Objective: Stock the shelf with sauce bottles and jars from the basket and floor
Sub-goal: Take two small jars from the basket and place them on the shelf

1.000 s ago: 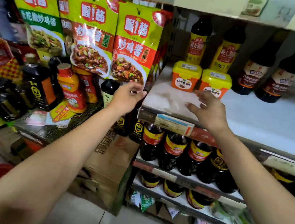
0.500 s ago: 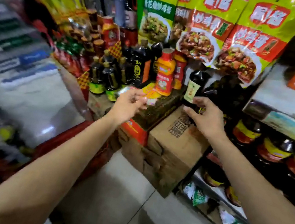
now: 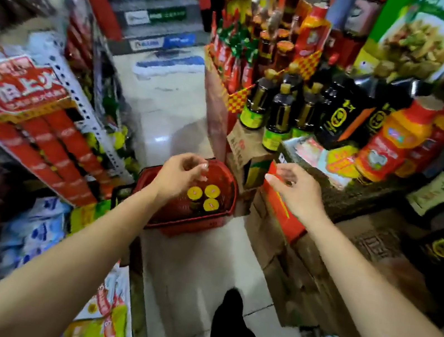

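The red basket point(image 3: 188, 220) (on the floor point(image 3: 200, 256)) holds three yellow-lidded jars point(image 3: 194, 193).

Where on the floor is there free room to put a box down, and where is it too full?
Bare tiles lie between the red basket, the cardboard boxes and the shoe; more lie in the aisle beyond the basket. The box tops at right are crowded with bottles.

Red cardboard header point(image 3: 13, 92) on the left shelving: large white Chinese characters, motion-blurred, illegible. Black sauce bottles point(image 3: 337, 120): yellow round emblem, wording unreadable.
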{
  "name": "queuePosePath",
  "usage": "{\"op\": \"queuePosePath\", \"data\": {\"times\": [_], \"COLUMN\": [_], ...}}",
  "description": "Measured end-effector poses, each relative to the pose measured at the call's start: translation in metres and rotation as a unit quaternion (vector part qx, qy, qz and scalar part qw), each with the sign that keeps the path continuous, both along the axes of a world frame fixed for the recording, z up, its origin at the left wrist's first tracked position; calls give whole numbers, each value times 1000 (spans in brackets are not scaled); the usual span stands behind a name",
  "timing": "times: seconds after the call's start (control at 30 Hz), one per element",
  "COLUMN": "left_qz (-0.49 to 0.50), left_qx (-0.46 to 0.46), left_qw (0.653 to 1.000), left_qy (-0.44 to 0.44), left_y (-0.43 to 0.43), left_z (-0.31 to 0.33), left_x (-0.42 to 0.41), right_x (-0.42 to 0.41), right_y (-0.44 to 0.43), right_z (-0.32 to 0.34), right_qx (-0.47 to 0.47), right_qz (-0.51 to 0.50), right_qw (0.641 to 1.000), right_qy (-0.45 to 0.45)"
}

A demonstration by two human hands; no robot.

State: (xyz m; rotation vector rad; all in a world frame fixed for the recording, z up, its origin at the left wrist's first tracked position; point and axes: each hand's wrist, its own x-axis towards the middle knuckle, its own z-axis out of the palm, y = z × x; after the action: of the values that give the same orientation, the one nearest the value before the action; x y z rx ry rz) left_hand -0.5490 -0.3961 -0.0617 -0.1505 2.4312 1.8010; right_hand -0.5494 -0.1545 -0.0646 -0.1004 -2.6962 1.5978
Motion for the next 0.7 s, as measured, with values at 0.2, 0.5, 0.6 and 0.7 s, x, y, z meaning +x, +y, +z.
{"op": "queuePosePath", "data": {"times": [0.2, 0.5, 0.6, 0.7], "left_qz": [76, 166, 189, 199], "left_qx": [-23, 9, 18, 36], "left_qw": [996, 979, 971, 964], "left_qy": [-37, -119, -145, -173], "left_y": [-29, -67, -89, -119], "left_z": [-23, -67, -84, -106], "left_x": [-44, -70, -80, -98], "right_x": [-72, -146, -165, -185], "right_y": [-33, -72, -93, -123], "right_z": [-27, -64, -79, -94], "right_qx": [-12, 46, 49, 38], "right_qz": [83, 160, 173, 179], "right_qw": [995, 976, 970, 959], "right_qy": [-58, -138, -164, -214]}}
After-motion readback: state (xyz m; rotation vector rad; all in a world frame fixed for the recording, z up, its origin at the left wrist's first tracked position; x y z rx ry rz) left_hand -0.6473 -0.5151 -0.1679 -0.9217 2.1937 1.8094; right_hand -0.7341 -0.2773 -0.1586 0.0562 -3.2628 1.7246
